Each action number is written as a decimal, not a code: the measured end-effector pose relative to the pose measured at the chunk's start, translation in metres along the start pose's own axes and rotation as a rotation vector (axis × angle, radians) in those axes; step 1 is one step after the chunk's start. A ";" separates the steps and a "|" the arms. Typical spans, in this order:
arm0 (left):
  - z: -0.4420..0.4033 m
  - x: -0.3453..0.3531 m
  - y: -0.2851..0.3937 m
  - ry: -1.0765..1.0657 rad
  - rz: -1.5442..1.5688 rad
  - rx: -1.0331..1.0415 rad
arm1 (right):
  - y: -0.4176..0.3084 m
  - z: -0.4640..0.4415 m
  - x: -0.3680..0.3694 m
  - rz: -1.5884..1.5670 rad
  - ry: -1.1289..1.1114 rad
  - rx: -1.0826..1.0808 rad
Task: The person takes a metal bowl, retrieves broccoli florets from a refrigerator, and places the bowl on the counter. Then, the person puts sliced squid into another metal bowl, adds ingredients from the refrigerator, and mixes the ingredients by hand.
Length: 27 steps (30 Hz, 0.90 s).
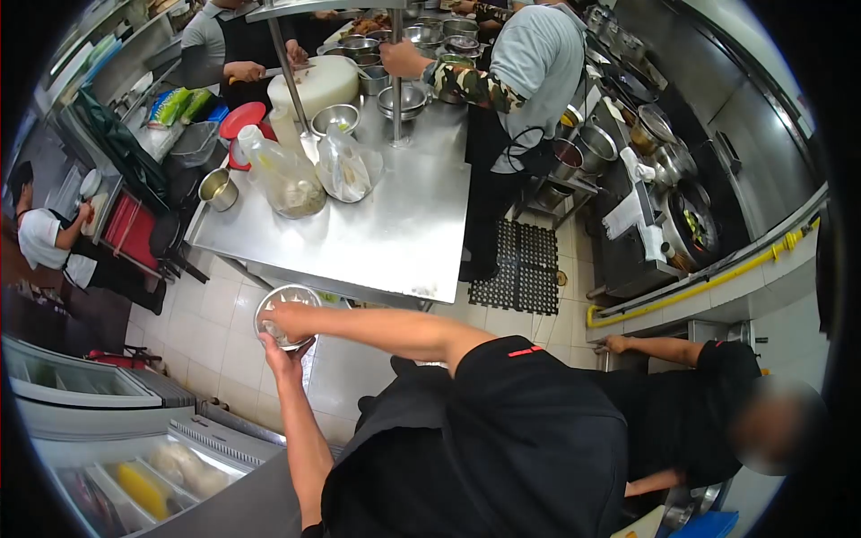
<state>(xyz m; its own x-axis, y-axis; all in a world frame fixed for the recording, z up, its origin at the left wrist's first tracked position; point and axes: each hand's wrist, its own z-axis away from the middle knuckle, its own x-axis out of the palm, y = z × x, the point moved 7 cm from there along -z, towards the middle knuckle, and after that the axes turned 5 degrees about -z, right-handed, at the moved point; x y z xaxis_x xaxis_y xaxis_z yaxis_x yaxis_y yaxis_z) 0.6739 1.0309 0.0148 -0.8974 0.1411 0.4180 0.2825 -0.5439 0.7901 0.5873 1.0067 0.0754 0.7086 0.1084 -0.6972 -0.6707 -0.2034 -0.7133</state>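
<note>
A round metal bowl is held out over the floor, just off the near-left side of the steel table. My left hand grips its near rim and side from below. My right hand reaches down into the bowl, at whitish contents that I cannot make out. The fingers of that hand are mostly hidden, so their closing does not show.
The steel table carries a plastic jug, a plastic bag and metal bowls. A person in grey works across it. Beside me stands a person in black. An open fridge drawer is at lower left.
</note>
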 end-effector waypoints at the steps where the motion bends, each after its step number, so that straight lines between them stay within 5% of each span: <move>1: -0.004 -0.004 0.003 -0.079 0.015 -0.004 | -0.004 0.000 -0.011 -0.119 -0.113 -0.059; 4: -0.015 0.010 0.014 -0.285 0.121 0.033 | -0.017 0.008 -0.046 0.092 -0.042 -0.064; 8: -0.014 0.029 0.012 -0.178 0.020 0.049 | 0.012 -0.020 -0.030 0.154 -0.167 0.055; 12: -0.010 0.029 0.026 -0.193 0.075 0.061 | -0.028 0.011 -0.071 0.280 -0.113 0.012; 16: -0.008 0.034 0.022 -0.215 0.063 0.107 | 0.011 0.003 -0.046 0.228 0.000 0.055; 20: -0.009 0.027 0.013 -0.184 -0.001 0.024 | 0.018 -0.001 -0.040 0.314 -0.318 0.139; 24: -0.020 0.030 0.013 -0.234 0.031 0.140 | -0.010 0.013 -0.056 0.128 0.037 0.071; 27: -0.018 0.029 0.003 -0.223 0.010 0.073 | 0.009 0.005 -0.043 0.226 0.007 0.045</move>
<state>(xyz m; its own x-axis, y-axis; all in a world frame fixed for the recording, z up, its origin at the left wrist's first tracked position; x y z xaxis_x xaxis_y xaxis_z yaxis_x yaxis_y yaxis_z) 0.6425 1.0180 0.0216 -0.7997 0.3200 0.5080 0.3219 -0.4857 0.8127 0.5502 1.0049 0.0986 0.5402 0.0585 -0.8395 -0.8217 -0.1784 -0.5412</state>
